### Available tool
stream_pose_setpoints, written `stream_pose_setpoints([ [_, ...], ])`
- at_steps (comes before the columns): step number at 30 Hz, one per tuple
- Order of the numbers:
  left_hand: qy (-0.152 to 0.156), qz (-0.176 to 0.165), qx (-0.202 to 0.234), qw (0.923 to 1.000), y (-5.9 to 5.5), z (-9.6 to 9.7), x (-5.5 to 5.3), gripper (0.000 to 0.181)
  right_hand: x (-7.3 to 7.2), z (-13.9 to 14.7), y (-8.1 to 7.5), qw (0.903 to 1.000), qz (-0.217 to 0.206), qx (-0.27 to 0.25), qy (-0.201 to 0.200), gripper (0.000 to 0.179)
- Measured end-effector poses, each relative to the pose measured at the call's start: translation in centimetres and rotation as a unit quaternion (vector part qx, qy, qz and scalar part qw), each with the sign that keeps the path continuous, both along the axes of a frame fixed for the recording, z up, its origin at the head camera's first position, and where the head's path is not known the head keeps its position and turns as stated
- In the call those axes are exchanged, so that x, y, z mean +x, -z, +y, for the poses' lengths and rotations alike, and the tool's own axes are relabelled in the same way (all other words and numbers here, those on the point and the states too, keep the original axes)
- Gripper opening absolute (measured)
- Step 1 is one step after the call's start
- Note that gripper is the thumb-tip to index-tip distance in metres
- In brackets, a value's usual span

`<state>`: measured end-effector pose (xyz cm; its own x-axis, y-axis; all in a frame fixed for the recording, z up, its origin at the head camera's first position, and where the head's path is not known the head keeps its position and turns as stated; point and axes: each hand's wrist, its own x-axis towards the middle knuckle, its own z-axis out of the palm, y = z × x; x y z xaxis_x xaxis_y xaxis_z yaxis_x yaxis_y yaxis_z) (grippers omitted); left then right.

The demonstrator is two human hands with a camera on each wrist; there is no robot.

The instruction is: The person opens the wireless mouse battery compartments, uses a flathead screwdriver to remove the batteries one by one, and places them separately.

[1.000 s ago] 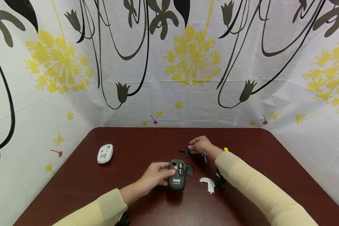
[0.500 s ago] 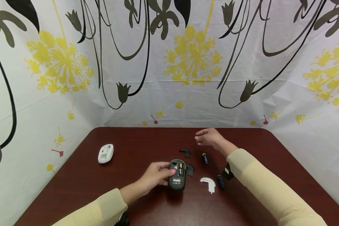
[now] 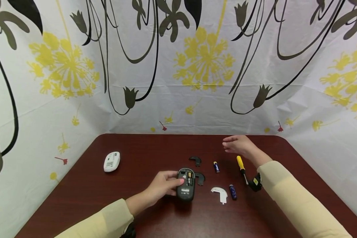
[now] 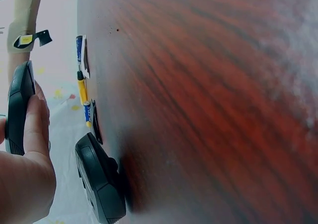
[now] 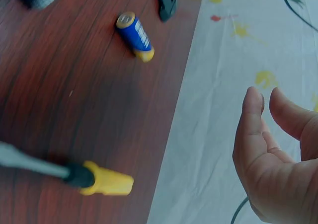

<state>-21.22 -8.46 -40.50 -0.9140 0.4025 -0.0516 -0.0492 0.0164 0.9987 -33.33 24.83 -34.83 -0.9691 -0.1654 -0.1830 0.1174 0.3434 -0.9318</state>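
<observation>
My left hand (image 3: 166,185) grips a dark computer mouse (image 3: 185,191), its underside facing up and its battery bay uncovered, with my thumb across it. The left wrist view shows this held mouse (image 4: 19,110) at the left, and another dark mouse (image 4: 102,184) on the table below it. Above the back right of the table, my right hand (image 3: 239,145) holds nothing; its thumb and fingertips are apart in the right wrist view. Nearest to it lies a yellow-handled screwdriver (image 3: 240,163). A small blue battery (image 3: 216,167) lies to the left of that.
Two dark curved covers (image 3: 195,161) (image 3: 200,178) lie around the held mouse. A white cover (image 3: 220,194) and another blue battery (image 3: 233,192) lie at the right. A white mouse (image 3: 111,162) rests at the far left of the brown table (image 3: 148,148). Patterned cloth (image 3: 166,72) surrounds the table.
My right hand has moved away from beside the upper dark cover, back and to the right, uncovering the batteries and the screwdriver. My left hand keeps the mouse in the same place.
</observation>
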Motion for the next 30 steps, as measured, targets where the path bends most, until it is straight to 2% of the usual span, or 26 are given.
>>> stream_pose_setpoints([
  [7, 0.000, -0.002, 0.002, 1.0000, -0.1, 0.0, 0.1, 0.049, 0.3, 2.7, 0.6, 0.9996, -0.007, -0.007, 0.025, 0.048],
  [14, 0.002, -0.004, 0.003, 1.0000, -0.1, 0.0, 0.1, 0.050, 0.2, 5.2, 2.0, 0.9992, -0.011, 0.002, 0.039, 0.050],
  [17, 0.002, -0.007, 0.003, 1.0000, 0.0, 0.0, 0.0, 0.050, 0.1, 6.0, 2.8, 0.9983, -0.018, 0.002, 0.056, 0.048],
  [23, 0.000, -0.015, 0.005, 0.9999, 0.2, 0.0, -0.1, 0.049, 0.0, 6.9, 4.1, 0.9965, -0.029, 0.019, 0.076, 0.042],
  [30, -0.001, -0.009, 0.003, 1.0000, 0.1, 0.0, -0.1, 0.048, -0.2, 7.4, 5.0, 0.9948, -0.040, 0.032, 0.089, 0.038],
])
